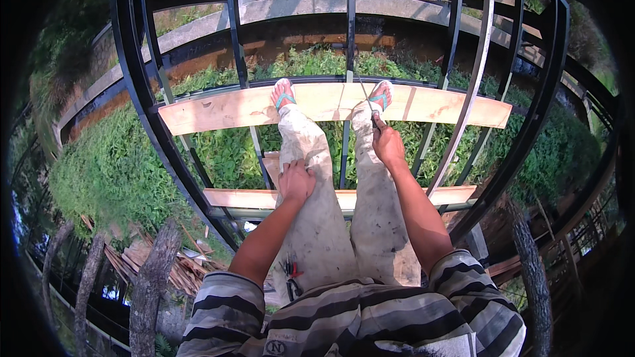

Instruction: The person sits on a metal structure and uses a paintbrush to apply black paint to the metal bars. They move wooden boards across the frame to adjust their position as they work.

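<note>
My left hand rests on my left trouser leg near the knee, fingers laid over the cloth and holding nothing. My right hand is closed around a thin dark rod-like tool, beside my right shin. Its slim end points up toward the far plank; the exact kind is too small to make out. Both my feet, in teal-strapped flip-flops, stand on a pale wooden plank laid across dark metal bars. A second plank lies nearer, partly hidden behind my legs.
A dark metal frame surrounds me, with gaps between its bars. Green plants and a concrete-edged channel lie below. A pale bar slants past on the right. Red-handled pliers-like tool hangs at my waist. Tree trunks stand lower left.
</note>
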`<action>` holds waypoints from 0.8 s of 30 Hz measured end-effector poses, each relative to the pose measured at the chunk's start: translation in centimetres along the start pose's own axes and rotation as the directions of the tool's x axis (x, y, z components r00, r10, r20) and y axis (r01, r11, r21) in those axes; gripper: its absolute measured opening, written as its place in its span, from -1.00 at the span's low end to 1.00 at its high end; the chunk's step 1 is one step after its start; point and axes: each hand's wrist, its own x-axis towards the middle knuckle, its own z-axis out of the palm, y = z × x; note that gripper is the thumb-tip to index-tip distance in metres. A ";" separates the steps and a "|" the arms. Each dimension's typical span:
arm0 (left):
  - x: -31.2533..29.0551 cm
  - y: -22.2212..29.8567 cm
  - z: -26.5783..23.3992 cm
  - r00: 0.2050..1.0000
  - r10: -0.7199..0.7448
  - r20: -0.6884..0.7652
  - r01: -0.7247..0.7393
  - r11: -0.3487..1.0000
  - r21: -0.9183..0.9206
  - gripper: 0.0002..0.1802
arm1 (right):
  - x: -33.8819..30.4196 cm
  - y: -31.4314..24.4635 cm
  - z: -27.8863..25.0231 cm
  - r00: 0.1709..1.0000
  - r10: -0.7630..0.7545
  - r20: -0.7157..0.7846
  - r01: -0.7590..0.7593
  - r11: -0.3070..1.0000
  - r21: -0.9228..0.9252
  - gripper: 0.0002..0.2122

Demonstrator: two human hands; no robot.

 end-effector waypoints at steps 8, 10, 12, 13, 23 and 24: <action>0.4 0.4 -0.3 1.000 -0.019 -0.010 0.019 1.000 0.006 -0.61 | -2.4 2.1 1.2 0.994 0.012 0.108 0.001 0.993 -0.121 -0.57; 0.2 0.4 -0.8 1.000 -0.026 0.011 0.026 1.000 0.011 -0.61 | -3.2 2.5 1.5 0.994 0.009 0.105 0.004 0.993 -0.117 -0.57; 0.4 0.6 -1.1 1.000 -0.022 0.014 0.022 1.000 0.005 -0.61 | -2.2 2.4 0.8 0.998 -0.003 0.066 0.009 0.996 -0.094 -0.56; 0.3 0.4 -1.1 1.000 -0.018 0.010 0.018 1.000 -0.002 -0.61 | -1.8 1.6 0.1 0.999 -0.009 0.052 0.013 0.997 -0.080 -0.56; 0.3 0.3 -0.6 1.000 0.014 0.006 -0.014 1.000 0.017 -0.60 | 11.1 -8.2 -8.0 0.972 -0.093 -0.216 0.096 0.995 0.004 -0.59; 0.1 0.1 -0.3 1.000 0.007 0.006 -0.007 1.000 0.012 -0.60 | 10.5 -7.8 -7.4 0.978 -0.075 -0.193 0.081 0.997 0.021 -0.59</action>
